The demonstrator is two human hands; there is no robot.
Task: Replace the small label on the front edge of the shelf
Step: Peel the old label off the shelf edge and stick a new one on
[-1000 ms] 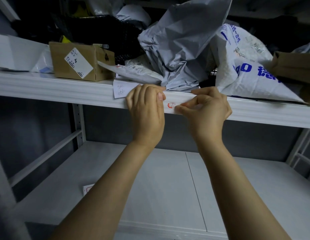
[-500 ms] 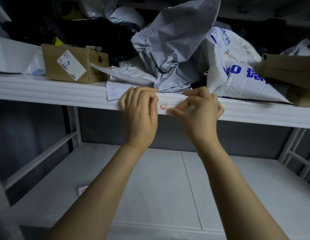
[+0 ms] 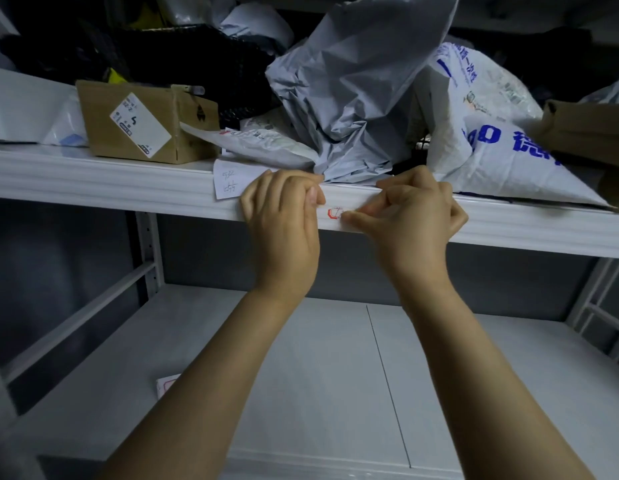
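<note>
A small white label (image 3: 334,213) with a red mark lies flat on the front edge of the white shelf (image 3: 128,188). My left hand (image 3: 284,230) has its fingers curled against the edge, and its thumb holds the label's left end. At the label's right end, my right hand (image 3: 412,223) pinches it between thumb and forefinger. Only the label's short middle stretch shows between the two hands.
A handwritten paper slip (image 3: 228,180) hangs over the edge left of my left hand. A cardboard box (image 3: 142,123), a grey mailer bag (image 3: 353,98) and a white blue-printed bag (image 3: 502,150) crowd the shelf. On the lower shelf (image 3: 335,375) lies another small label (image 3: 168,384).
Both hands have stayed at the label on the shelf edge. My right fingertips have closed in a little on its right end, and the view has shifted slightly.
</note>
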